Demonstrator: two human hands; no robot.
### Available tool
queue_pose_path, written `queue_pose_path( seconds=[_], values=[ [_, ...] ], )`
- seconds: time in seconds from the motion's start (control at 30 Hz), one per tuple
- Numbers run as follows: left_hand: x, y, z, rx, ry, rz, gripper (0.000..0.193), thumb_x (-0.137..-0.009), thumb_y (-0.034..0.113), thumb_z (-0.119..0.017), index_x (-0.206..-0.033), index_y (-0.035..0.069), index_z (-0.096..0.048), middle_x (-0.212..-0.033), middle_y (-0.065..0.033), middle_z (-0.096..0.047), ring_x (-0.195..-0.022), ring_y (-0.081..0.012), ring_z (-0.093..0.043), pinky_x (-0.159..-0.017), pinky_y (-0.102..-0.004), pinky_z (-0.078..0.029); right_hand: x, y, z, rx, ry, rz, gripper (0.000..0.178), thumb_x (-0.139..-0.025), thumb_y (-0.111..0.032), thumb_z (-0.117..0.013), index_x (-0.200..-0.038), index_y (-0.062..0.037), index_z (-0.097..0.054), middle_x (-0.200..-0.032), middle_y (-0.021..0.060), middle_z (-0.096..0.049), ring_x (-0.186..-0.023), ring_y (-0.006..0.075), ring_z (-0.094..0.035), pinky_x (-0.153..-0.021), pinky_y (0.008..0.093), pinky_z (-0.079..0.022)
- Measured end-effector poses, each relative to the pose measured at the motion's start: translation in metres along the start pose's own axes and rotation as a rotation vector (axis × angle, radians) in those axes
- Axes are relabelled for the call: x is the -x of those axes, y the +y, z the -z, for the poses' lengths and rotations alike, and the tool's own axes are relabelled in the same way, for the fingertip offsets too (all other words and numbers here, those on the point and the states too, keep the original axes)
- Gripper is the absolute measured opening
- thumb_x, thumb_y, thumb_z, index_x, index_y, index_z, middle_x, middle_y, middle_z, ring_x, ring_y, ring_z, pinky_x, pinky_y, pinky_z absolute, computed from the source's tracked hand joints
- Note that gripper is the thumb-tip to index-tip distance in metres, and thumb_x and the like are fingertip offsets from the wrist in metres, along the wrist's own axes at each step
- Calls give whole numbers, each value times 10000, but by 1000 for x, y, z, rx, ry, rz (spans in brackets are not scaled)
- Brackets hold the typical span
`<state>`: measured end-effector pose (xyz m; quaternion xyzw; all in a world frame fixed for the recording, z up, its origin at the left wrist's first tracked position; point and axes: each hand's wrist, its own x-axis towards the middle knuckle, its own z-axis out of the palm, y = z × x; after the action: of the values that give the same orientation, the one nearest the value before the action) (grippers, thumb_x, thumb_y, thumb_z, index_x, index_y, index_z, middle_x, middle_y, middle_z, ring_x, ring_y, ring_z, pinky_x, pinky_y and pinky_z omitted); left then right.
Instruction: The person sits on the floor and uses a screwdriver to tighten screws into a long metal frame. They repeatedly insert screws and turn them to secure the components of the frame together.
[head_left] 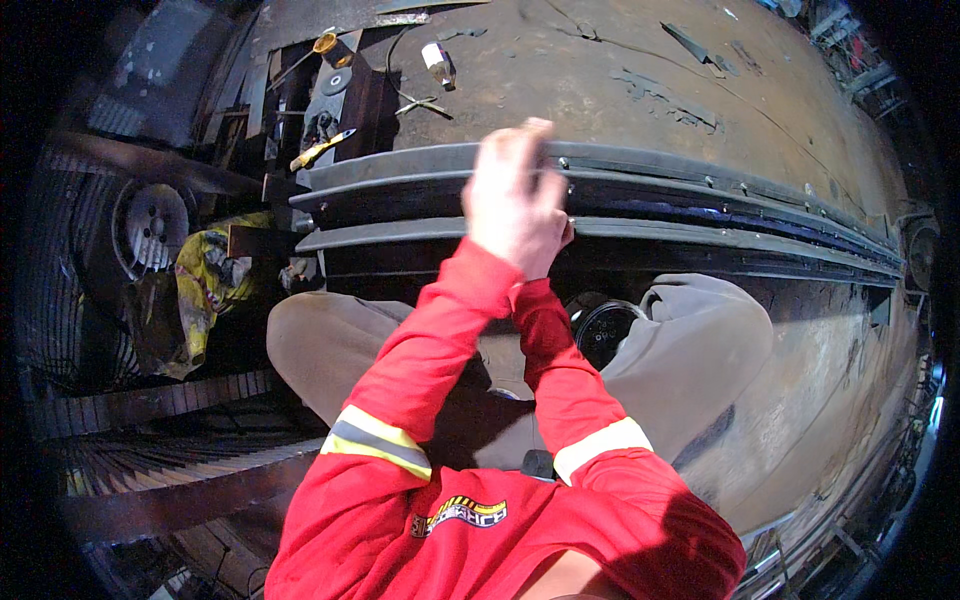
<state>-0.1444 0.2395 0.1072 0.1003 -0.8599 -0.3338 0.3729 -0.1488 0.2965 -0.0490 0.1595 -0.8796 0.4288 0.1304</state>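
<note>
My two hands are together over long dark metal rails that run across in front of my knees. My left hand is in front, its fingers bent inward and partly blurred; what it holds, if anything, is hidden. Close against it, my right hand is mostly covered, so its grip does not show. Several small bolts stand along the rails to the right of my hands.
A paintbrush, an amber cup and a white-labelled bottle lie beyond the rails. Left is a yellow stained cloth near a round metal disc. A dark round container sits between my legs.
</note>
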Motion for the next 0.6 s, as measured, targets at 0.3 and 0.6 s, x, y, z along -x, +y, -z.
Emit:
queue_pose_path(
  seconds=[0.3,0.6],
  values=[
    [44,10,-127,-656,-840,-70,343,-957,304,-387,-996,101,-661,-954,-155,-623,-926,-338,-599,-709,-464,-515,-3,-32,11,112,-37,-92,261,-705,-358,-769,-755,-105,-730,-803,60,-627,-940,255,-529,-891,414,-392],
    [-6,0,-142,-533,-1159,-221,207,-831,143,-542,-953,106,-705,-937,-139,-691,-874,-315,-683,-702,-421,-554,0,-30,-4,155,-102,-224,271,-722,-397,-742,-784,-134,-721,-810,63,-607,-954,265,-520,-880,419,-383]
  ],
)
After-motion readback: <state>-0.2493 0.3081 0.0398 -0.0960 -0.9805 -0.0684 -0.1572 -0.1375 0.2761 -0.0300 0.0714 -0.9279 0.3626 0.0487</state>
